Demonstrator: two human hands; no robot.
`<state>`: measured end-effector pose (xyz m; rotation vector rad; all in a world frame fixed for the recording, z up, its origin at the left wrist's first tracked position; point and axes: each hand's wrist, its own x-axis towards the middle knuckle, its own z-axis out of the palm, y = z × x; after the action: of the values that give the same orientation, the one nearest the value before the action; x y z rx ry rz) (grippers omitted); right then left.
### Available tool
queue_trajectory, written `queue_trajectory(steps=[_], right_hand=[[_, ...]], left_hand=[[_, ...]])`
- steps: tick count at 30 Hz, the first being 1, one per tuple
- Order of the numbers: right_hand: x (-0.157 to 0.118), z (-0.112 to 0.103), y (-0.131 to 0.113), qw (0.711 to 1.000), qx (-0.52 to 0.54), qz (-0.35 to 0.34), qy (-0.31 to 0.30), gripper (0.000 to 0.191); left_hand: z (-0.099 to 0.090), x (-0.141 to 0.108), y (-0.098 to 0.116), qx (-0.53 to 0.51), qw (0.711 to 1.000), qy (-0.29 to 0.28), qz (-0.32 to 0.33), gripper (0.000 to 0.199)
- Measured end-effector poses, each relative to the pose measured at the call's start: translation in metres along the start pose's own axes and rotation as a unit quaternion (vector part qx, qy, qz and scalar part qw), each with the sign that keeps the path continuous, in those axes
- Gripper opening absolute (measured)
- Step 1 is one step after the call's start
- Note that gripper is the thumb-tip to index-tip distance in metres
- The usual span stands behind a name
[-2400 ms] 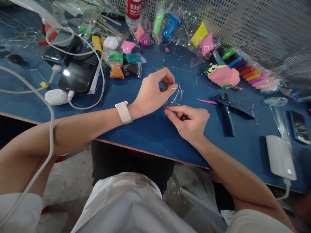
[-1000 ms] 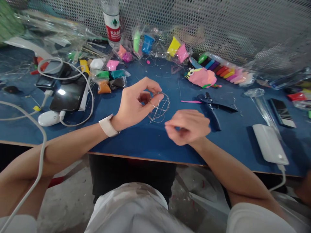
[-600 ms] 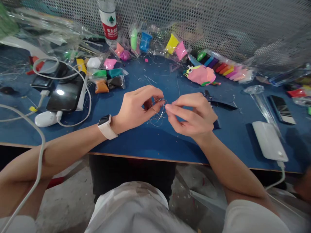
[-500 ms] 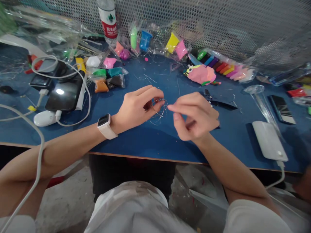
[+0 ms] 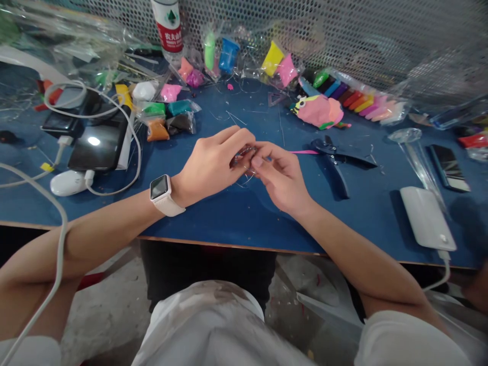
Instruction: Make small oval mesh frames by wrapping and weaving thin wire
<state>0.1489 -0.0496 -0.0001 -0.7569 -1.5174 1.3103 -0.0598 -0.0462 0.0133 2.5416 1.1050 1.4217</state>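
Observation:
A loop of thin wire (image 5: 249, 177) shows between my hands, its far part hidden by fingers. My left hand (image 5: 217, 157), with a watch on its wrist, pinches the wire between thumb and fingers. Touching it from the other side, my right hand (image 5: 282, 178) has thumb and forefinger closed on the same wire. Right of my hands lie dark-handled pliers (image 5: 331, 160) on the blue table (image 5: 229, 218). Behind the pliers rests a pink clay figure (image 5: 318, 111) with a yellow face and an eye.
Bagged clay pieces (image 5: 171, 119) and a water bottle (image 5: 168, 30) stand along the back. To the left are a power bank or phone (image 5: 101, 140) and white cables (image 5: 139, 147). A white power bank (image 5: 427, 218) and a dark phone (image 5: 448, 168) lie at the right.
My right hand has moved left and its fingers have closed on the wire beside my left hand. This uncovers the pliers and a pink strip. The left hand stays nearly in place.

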Motion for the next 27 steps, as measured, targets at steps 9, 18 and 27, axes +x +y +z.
queue_trajectory(steps=[9,18,27], right_hand=[[0.003,0.001,0.003,0.996,0.075,-0.031,-0.042,0.038],[0.0,0.001,0.013,0.992,0.059,-0.102,-0.044,0.023],[0.0,-0.001,0.013,0.994,0.044,-0.097,-0.031,0.022]], left_hand=[[-0.004,0.002,0.008,-0.007,1.0,0.026,0.013,0.009],[-0.004,0.005,0.006,0.005,0.998,0.051,0.041,0.014],[-0.005,0.005,0.006,-0.021,1.0,0.008,-0.01,0.008]])
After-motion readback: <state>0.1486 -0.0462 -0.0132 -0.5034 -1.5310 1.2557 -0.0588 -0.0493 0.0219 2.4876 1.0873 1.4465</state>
